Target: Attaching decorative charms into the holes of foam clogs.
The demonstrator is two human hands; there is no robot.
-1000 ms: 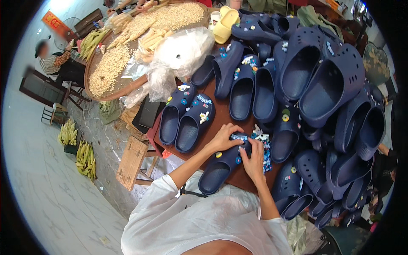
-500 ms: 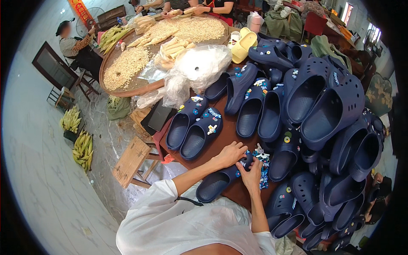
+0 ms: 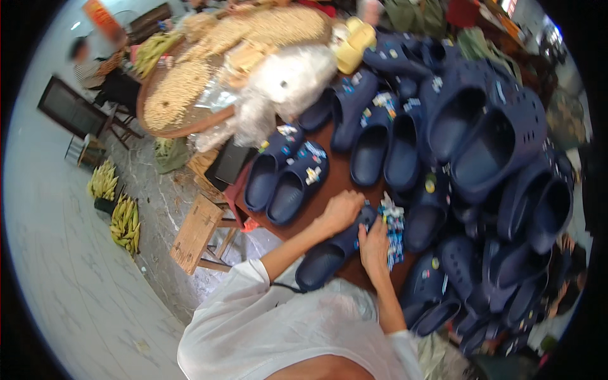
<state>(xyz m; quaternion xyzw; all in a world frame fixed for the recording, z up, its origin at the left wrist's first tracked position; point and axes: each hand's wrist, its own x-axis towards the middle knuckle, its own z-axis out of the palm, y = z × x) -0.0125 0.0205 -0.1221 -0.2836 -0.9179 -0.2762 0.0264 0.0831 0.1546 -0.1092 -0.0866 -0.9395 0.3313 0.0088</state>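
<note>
A navy clog (image 3: 322, 265) lies at the near edge of the brown table, its toe pointing away to the right. My left hand (image 3: 342, 213) is closed on the left side of the toe, fingers curled over it. On the toe's right side, my right hand (image 3: 375, 246) grips with the thumb on top; its other fingers are partly hidden. Right beside that hand is a cluster of small blue and white shoe charms (image 3: 394, 227), blurred. A pair of navy clogs with charms (image 3: 296, 193) stands to the left, beyond my left forearm.
Many navy clogs (image 3: 472, 149) are heaped on the right. Farther off are yellow slippers (image 3: 353, 47), a clear plastic bag (image 3: 294, 79) and a round tray of kernels (image 3: 142, 114). A wooden stool (image 3: 195, 234) stands left, and a person (image 3: 95, 73) sits at far left.
The whole view has shifted and blurred as my head moved. My right hand has slid slightly down along the toe's side; my left hand remains at the toe.
</note>
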